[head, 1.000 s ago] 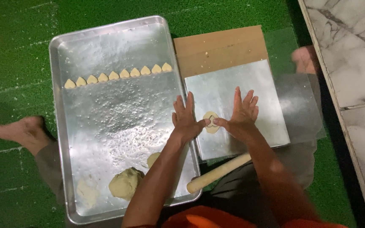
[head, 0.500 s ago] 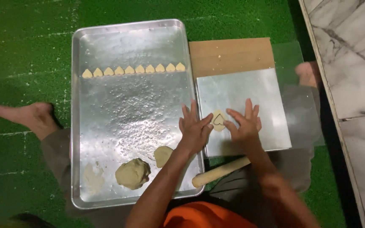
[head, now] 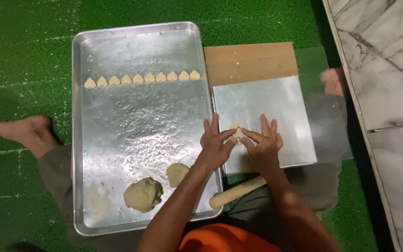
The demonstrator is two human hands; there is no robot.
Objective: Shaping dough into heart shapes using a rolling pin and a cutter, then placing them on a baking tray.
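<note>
Even overhead light, fairly bright; soft glare spreads across the metal tray (head: pixel 136 116) and the silver sheet (head: pixel 276 107). The lower arms blur slightly; shadows are faint.
</note>
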